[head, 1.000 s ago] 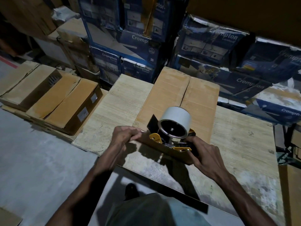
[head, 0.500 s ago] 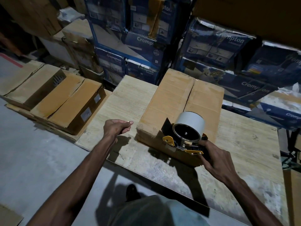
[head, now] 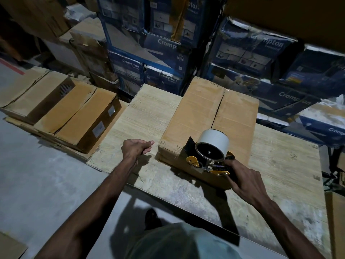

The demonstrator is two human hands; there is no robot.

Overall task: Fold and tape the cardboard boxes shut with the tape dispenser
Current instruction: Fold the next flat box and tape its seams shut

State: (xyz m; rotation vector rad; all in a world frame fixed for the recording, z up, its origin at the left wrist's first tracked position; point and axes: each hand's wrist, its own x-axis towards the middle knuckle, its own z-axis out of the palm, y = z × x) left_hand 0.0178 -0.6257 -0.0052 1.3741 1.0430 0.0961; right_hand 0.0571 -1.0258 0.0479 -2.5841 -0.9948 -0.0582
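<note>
Right hand (head: 244,179) grips the tape dispenser (head: 209,156) at the cardboard box's (head: 211,116) near edge on the bench (head: 280,165). Left hand (head: 135,147) hovers beside the box, loosely curled, looks empty in this dim light.

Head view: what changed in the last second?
The left hand came off the near-left corner of the cardboard box and drew back leftward over the table, fingers loosely curled. The right hand still grips the tape dispenser at the box's near edge, on the seam. The box has not moved.
</note>
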